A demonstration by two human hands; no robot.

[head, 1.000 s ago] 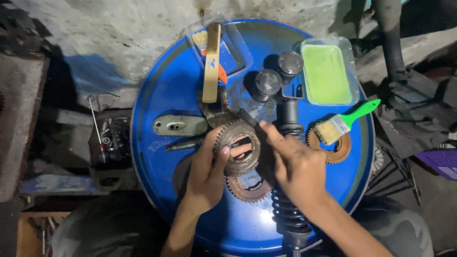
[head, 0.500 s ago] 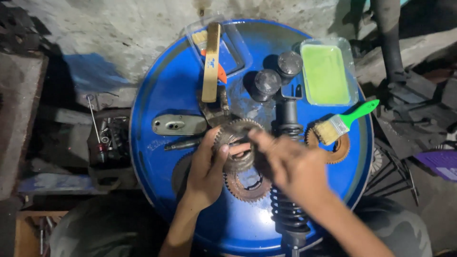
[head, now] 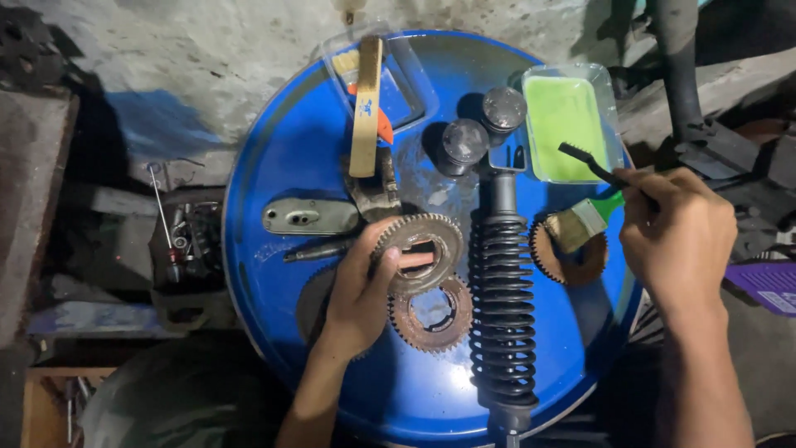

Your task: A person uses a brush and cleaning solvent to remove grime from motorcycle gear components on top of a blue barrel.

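My left hand (head: pixel 358 290) grips a grey toothed gear (head: pixel 416 249) above the blue drum top (head: pixel 282 166), with fingers through its centre hole. A rusty gear (head: pixel 431 314) lies flat just under it. My right hand (head: pixel 676 236) is out at the right edge of the drum, closed on a small black brush (head: pixel 589 164) whose head points at the clear tub of green liquid (head: pixel 568 120). A black coil shock absorber (head: pixel 502 299) lies lengthwise between my hands.
A green-handled paintbrush (head: pixel 580 224) rests on another rusty gear (head: pixel 568 253). Two dark pistons (head: pixel 482 126), a wooden-handled tool (head: pixel 366 108) across a clear tray (head: pixel 406 83), and a grey metal cover (head: pixel 308 216) sit on the drum. Clutter surrounds it on the floor.
My right hand left the gear, moved right past the shock absorber and now holds the black brush by the green tub. The left hand keeps hold of the gear.
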